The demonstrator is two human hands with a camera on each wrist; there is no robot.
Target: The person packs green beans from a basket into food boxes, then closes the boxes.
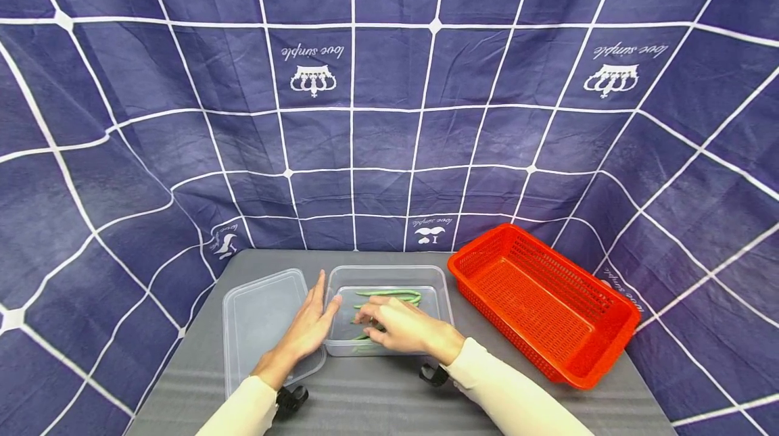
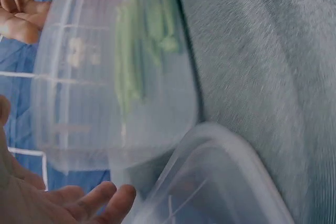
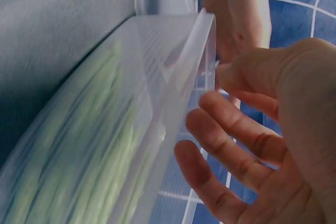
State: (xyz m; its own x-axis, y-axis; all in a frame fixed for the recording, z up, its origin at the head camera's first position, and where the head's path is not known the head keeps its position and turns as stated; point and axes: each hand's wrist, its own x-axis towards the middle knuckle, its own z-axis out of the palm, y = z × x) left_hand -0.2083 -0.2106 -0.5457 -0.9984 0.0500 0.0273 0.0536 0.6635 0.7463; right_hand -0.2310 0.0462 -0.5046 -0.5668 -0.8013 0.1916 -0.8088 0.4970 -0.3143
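Observation:
A clear rectangular plastic container (image 1: 377,277) stands at the middle of the table, with several green beans (image 1: 389,293) lying lengthwise inside. My left hand (image 1: 306,325) is beside the container's left end, fingers extended and holding nothing. Over the container's right half is my right hand (image 1: 406,326), its fingers loosely bent above the beans. In the right wrist view, that hand (image 3: 247,145) has nothing between its fingers and thumb, and the beans (image 3: 79,145) show blurred through the container wall. The right hand covers part of the beans in the head view.
A translucent lid (image 1: 262,318) lies flat left of the container, partly behind my left hand and forearm. To the right, a red perforated plastic basket (image 1: 535,307) sits at an angle on the grey table (image 1: 365,395). Blue checked cloth (image 1: 389,138) hangs around the table.

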